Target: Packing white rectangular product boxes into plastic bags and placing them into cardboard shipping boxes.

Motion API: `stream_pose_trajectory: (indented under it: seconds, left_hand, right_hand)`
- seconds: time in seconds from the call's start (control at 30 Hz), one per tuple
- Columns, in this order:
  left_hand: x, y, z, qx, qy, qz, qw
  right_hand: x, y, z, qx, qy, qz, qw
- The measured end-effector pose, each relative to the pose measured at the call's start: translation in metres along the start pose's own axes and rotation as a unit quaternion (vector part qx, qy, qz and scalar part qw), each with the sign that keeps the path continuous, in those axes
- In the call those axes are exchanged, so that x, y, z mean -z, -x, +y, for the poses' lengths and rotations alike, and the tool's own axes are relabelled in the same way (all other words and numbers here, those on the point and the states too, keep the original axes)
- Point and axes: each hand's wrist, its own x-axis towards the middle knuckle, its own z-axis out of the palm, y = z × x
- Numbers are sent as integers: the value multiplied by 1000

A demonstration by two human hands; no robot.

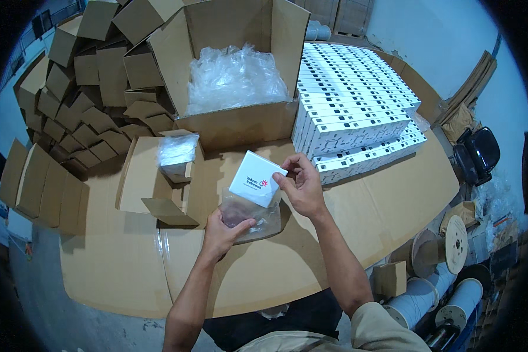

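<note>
A surface [346, 217] covered with flattened brown cardboard fills the middle of a storeroom with a grey floor and pale walls.

At its near edge the person's right hand [302, 186] has its grip closed on a small white square box [257, 179], fingertips pinching the box's right-hand edge so that it stands tilted above the surface. The left hand [222, 230] pinches the lower edge of a clear plastic bag [249, 212]; the bag hangs just under the box, and the box's lower edge meets the bag's mouth (whether it is already inside cannot be told).

Just left of the hands lies a small open cardboard box [158, 188] with its flaps spread flat; in it sits one item wrapped in clear plastic [178, 151]. Behind that stands a large open carton [240, 120], flaps raised, filled with crumpled clear plastic bags [234, 76].

To the right of the carton, rows of white boxes [358, 100] are stacked tightly on edge, several layers deep, running back toward the wall.

On the far left a heap of folded small cardboard boxes [82, 100] climbs upward, with a further row standing at the surface's left end. At the lower right, beyond the surface's edge, stand cable spools [452, 234] and a black chair [478, 152].
</note>
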Motion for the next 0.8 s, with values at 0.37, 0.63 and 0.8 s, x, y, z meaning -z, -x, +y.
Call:
stream_pose_trajectory:
  seconds: [0.37,0.63,0.8]
  left_hand:
    - [0,1,0,-7,-14,3,1000]
    - [6,-5,-16,12,65,16,998]
    - [3,-6,-19,-19,28,21,999]
  right_hand:
    - [3,-1,5,-80,-48,-100,991]
    - [0,2,14,-73,-36,-116,990]
    - [-1,2,10,-87,-14,-146,985]
